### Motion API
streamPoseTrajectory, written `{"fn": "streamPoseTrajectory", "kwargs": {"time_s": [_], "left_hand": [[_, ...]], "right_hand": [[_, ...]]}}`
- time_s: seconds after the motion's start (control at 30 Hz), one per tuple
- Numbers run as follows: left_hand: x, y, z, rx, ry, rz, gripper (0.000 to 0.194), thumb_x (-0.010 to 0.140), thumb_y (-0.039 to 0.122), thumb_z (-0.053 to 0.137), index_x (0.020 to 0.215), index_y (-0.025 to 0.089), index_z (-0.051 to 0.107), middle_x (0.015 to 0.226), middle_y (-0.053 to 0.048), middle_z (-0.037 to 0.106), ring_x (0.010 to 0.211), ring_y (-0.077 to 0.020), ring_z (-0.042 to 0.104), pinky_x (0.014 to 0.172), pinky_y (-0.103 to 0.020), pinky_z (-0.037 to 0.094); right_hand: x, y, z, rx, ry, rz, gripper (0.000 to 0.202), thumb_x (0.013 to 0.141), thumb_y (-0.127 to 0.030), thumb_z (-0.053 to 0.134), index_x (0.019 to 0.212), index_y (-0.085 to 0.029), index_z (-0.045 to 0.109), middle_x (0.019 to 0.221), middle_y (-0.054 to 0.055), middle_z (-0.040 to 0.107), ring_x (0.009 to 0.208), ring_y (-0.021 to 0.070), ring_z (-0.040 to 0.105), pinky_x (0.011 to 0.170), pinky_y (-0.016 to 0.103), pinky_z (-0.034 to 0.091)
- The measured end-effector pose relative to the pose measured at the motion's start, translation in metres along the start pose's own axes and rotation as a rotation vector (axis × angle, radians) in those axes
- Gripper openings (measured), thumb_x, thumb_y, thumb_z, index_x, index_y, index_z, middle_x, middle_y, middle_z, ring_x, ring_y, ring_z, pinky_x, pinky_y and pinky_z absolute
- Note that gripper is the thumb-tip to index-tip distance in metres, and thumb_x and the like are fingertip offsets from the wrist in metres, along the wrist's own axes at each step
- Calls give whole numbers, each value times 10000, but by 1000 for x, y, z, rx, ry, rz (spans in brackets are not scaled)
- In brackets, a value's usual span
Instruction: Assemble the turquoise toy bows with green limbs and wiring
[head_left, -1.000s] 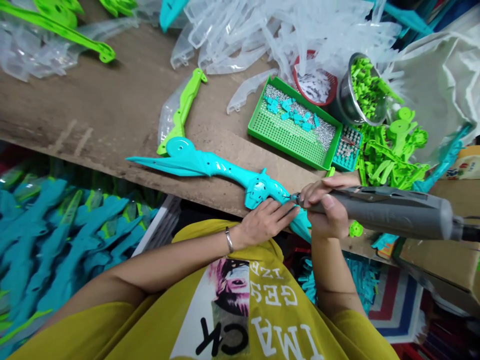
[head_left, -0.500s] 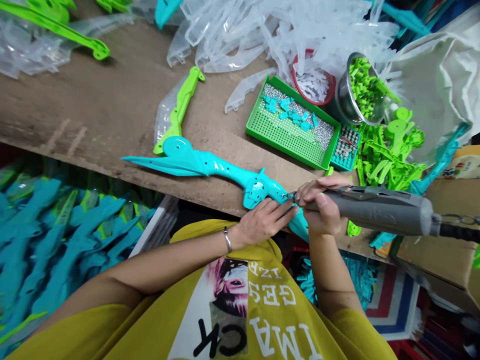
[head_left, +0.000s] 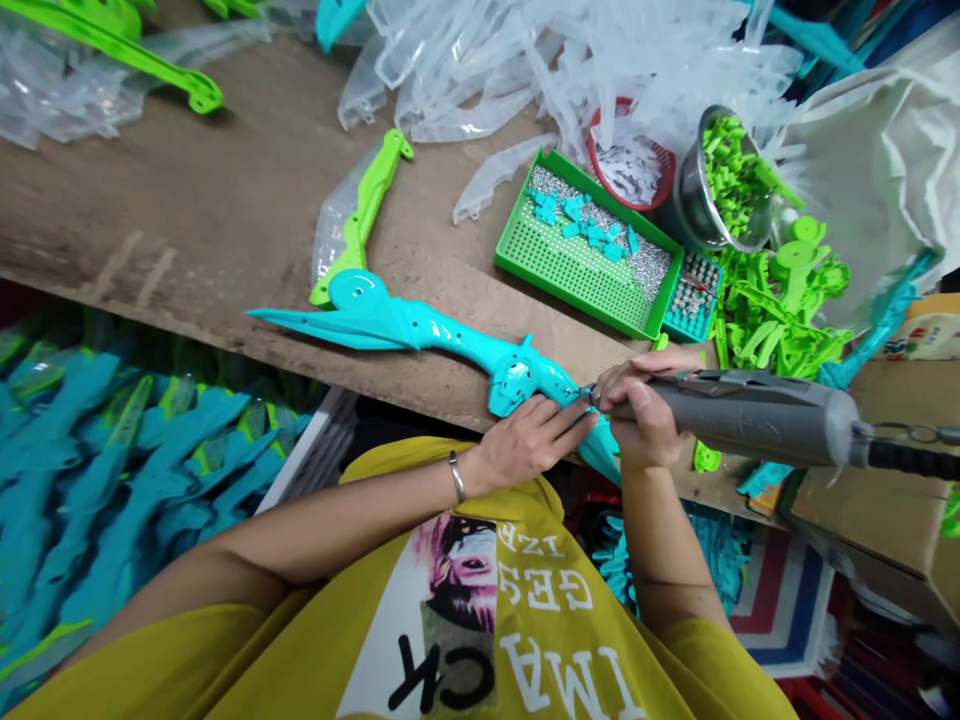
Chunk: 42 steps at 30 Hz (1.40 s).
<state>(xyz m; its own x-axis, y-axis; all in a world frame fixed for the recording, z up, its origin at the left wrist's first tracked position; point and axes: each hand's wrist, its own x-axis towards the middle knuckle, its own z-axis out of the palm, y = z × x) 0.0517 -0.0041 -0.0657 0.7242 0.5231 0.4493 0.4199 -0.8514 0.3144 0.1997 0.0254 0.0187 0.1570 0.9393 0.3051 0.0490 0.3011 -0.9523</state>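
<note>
A long turquoise plastic toy bow (head_left: 457, 342) lies along the table's front edge. A bright green arm (head_left: 364, 205) with a translucent piece behind it meets its left part. My left hand (head_left: 525, 440) presses on the bow just right of its rounded middle, fingers closed together over it, thumb hidden. In my right hand (head_left: 645, 410) is a grey electric screwdriver (head_left: 757, 415), held nearly level. The bit points left and meets the bow close to my left fingertips. The screw under the tip is too small to make out.
Behind the bow stands a green tray (head_left: 577, 290) of screws and small turquoise parts. Beside it are a teal box (head_left: 694, 297), a red basket (head_left: 667, 165) and a metal bowl (head_left: 686, 195). Translucent pieces (head_left: 465, 70) pile up behind; turquoise bows (head_left: 112, 490) fill the lower left.
The view has shifted very slightly. My hands, the screwdriver and the bow keep the same positions relative to each other.
</note>
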Motion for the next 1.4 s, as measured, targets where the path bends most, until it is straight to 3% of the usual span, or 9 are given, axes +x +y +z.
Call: {"fn": "streamPoseTrajectory", "kwargs": {"time_s": [0.13,0.33,0.43,0.57,0.67,1.0,1.3,1.4], "left_hand": [[0,1,1,3,6,-6,411,1060,189,464,1468,157,505,1472,-147,621,992,-199,635,879,-381,523],[1,0,0,18,56,7,403,1050,173,491,1449,131,521,1438,-149,646,983,-205,633,845,-381,523],[2,0,-1,13,76,10,406,1044,165,501,1447,116,523,1427,-154,652,959,-209,633,827,-385,515],[1,1,0,-10,59,5,423,1047,170,492,1466,110,504,1395,-163,666,971,-222,634,838,-397,515],[0,1,2,-29,27,0,430,1055,178,471,1481,125,486,1378,-168,671,990,-225,637,856,-404,519],[2,1,0,-11,66,1,373,1052,172,488,1421,137,534,1382,-142,671,986,-215,629,859,-389,505],[1,0,0,-49,14,-4,427,1058,174,455,1483,146,490,1399,-166,656,1014,-220,630,871,-392,515],[1,1,2,-24,38,-15,405,1062,191,458,1463,153,505,1335,-152,689,999,-223,632,856,-396,514]], "right_hand": [[2,-3,5,15,57,-77,183,872,-403,710,1009,-313,630,614,-72,587,460,139,500,512,324,496],[0,-1,5,-57,15,41,300,869,-505,685,754,-270,539,572,-39,528,496,162,553,542,365,511],[-2,1,4,-80,-6,55,344,887,-536,663,725,-261,533,566,-34,516,502,167,560,543,371,519],[-3,0,2,-28,-8,24,155,901,-405,690,908,-278,601,627,-47,579,548,167,613,557,345,535],[-4,0,0,-28,-16,18,135,894,-326,704,1006,-298,633,665,-50,613,565,165,624,558,335,521],[1,-13,8,-16,27,-85,162,891,-373,697,1036,-317,651,652,-68,611,493,150,557,534,335,547],[-2,-1,8,-38,29,0,189,872,-407,683,952,-280,568,605,-70,566,497,156,587,532,329,546],[0,1,4,-84,-29,73,218,866,-454,691,914,-295,549,623,-63,567,516,160,594,536,343,541]]}}
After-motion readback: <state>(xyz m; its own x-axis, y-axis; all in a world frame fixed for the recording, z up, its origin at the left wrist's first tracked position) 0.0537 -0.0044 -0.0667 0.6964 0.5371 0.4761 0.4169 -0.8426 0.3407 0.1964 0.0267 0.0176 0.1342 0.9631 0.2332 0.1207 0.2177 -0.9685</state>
